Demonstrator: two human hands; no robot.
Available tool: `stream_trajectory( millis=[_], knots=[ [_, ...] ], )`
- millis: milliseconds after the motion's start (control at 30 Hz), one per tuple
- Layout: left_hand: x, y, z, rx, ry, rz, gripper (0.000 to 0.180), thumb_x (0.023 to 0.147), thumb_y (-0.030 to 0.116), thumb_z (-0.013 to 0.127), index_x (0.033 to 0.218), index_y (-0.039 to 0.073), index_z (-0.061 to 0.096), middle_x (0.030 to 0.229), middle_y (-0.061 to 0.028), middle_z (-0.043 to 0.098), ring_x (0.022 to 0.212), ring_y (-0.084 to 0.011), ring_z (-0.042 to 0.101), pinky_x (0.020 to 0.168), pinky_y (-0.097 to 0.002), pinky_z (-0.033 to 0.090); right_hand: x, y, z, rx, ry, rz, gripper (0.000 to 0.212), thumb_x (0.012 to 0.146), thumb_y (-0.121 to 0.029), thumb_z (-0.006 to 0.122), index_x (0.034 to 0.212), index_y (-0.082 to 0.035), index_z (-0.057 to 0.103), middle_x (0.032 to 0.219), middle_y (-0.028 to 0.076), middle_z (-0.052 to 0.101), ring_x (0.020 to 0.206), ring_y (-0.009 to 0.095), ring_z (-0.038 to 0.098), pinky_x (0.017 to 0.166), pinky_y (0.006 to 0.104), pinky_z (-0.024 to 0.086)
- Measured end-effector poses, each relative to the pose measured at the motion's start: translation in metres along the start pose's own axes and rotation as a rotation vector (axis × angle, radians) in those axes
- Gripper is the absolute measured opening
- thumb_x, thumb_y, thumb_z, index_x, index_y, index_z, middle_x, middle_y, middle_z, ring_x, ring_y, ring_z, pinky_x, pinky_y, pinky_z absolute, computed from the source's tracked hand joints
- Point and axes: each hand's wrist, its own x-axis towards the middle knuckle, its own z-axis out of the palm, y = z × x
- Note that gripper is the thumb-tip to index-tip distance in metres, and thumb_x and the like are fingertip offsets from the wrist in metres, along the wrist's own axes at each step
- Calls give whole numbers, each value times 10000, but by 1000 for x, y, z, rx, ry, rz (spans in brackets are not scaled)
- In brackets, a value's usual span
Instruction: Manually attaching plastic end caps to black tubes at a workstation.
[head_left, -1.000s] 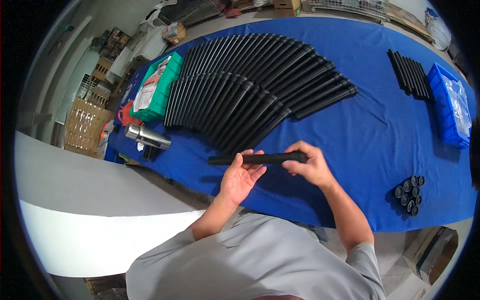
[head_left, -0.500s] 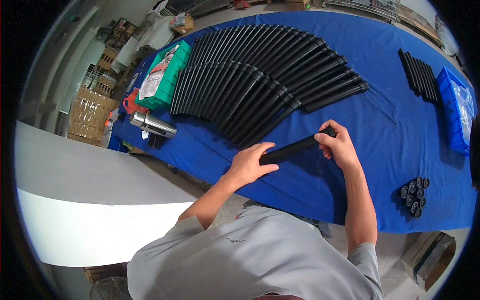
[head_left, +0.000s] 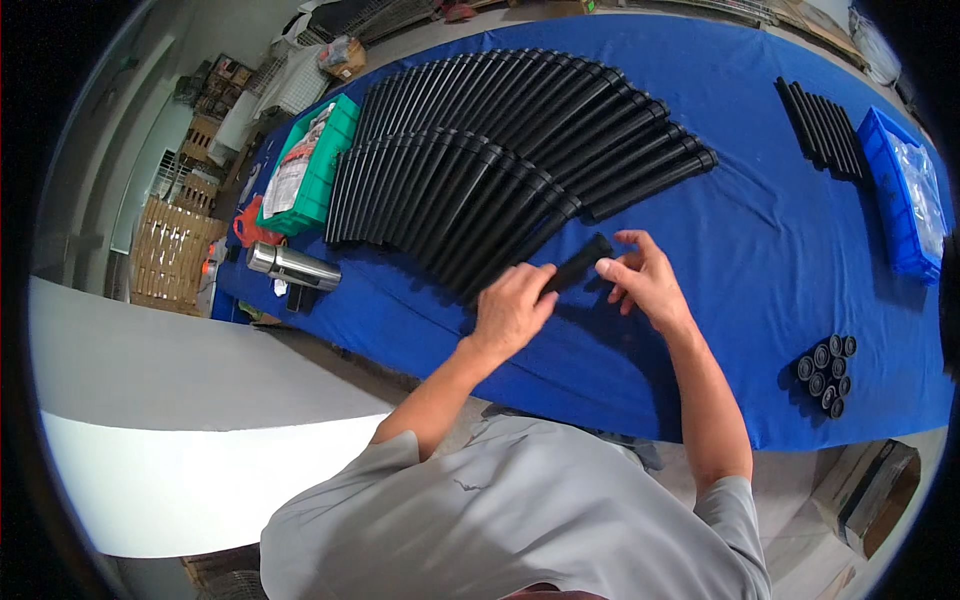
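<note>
While the fingers of the left hand (head_left: 512,308) curled firmly over a black tube (head_left: 576,270), those of the right hand (head_left: 645,283) stood parted by its thicker end, thumb right up close; whether that thumb touched, you couldn't tell! The tube slanted over the table (head_left: 740,260), its thick end angled toward the far right corner, just beside the big spread of tubes (head_left: 470,165). And what a spread: two overlapping rows, fanned from the left side across to the middle, reaching close to the far edge! Left of them sat a green bin (head_left: 322,185) with newspaper (head_left: 297,170) in it, then a red bag (head_left: 252,226) near the left edge, and a steel flask (head_left: 295,265) lying where left edge met near edge. Over on the other side, a smaller row of tubes (head_left: 820,130) lay beside a blue bin (head_left: 889,220) at the right edge, with round black caps (head_left: 826,374) bunched by the near right corner.
</note>
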Motion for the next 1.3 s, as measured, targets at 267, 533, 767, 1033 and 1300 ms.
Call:
stream_trajectory(
  millis=[267,533,767,1033,1300],
  knots=[
    [16,-19,7,250,-67,-35,378,802,149,754,1148,34,655,960,-78,611,891,-262,641,735,-386,558,4,1,-5,63,79,-17,645,898,-277,726,1344,85,431,833,87,625,618,100,595,494,233,491],
    [23,-21,14,245,-45,-51,384,800,117,754,1159,26,651,952,-83,588,896,-255,611,746,-384,554,4,2,-6,62,60,-20,605,909,-256,716,1335,73,442,838,74,622,623,98,589,507,236,492],
    [19,-27,21,230,13,32,423,782,92,773,1178,16,645,939,-83,578,866,-258,597,745,-378,538,5,3,-6,45,55,-1,557,912,-247,713,1310,64,476,848,78,624,635,103,594,532,242,494],
    [26,-8,24,234,118,55,429,784,128,788,1177,19,655,925,-95,587,852,-265,597,735,-374,531,4,8,-13,75,131,-9,378,932,-244,693,1166,32,585,801,48,621,601,84,576,511,226,470],
    [96,53,92,-364,100,331,190,884,63,644,1068,19,659,891,-153,669,752,-368,661,652,-437,534,15,-11,-70,201,697,-578,156,966,-135,632,1035,3,612,740,28,591,556,77,525,491,211,419]
  ],
)
